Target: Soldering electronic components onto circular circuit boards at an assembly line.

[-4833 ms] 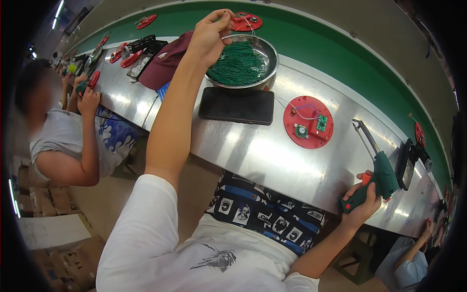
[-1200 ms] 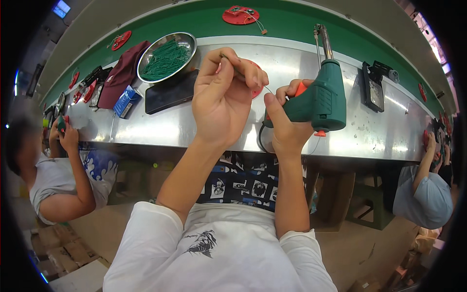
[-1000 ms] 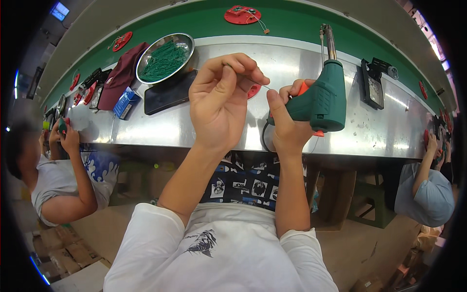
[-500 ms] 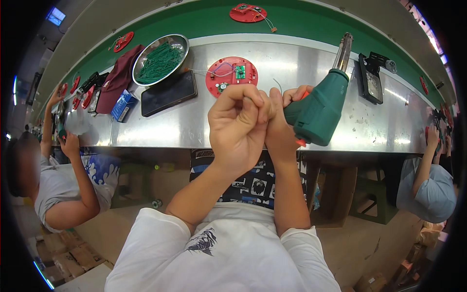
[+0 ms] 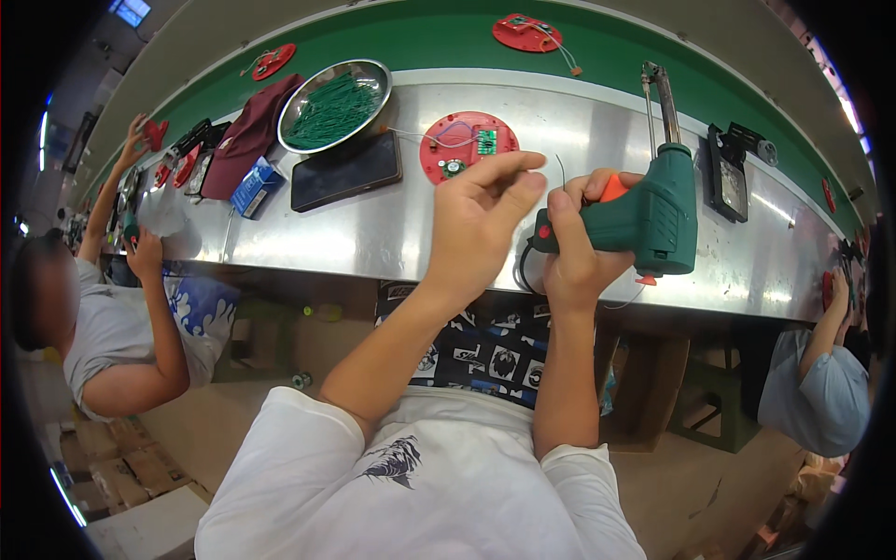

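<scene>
My right hand point(image 5: 590, 245) is closed around the handle of a green soldering gun point(image 5: 670, 205), thumb along its rear and fingers by the orange trigger. The metal tip of the gun points up and away, with a thin feed tube beside it. A thin grey wire point(image 5: 561, 170) sticks up near the back of the handle. My left hand point(image 5: 474, 224) hovers to the left of the gun, thumb and index finger stretched out slightly apart, nothing visible between them. Just beyond it, a red round plate with a green circuit board point(image 5: 467, 142) lies on the metal bench, partly covered by my fingers.
A steel bowl point(image 5: 385, 91) of green wires, a black phone point(image 5: 347, 174), a blue box point(image 5: 256, 189) and a maroon cloth point(image 5: 245, 142) lie left. A black soldering stand point(image 5: 726, 174) stands right. Another red plate point(image 5: 525, 33) lies at the back. Other people work on both sides.
My hands have come apart: the left opened and drew away from the right. The soldering gun turned more upright and shifted right in view, and my right hand now shows wrapped around its handle.
</scene>
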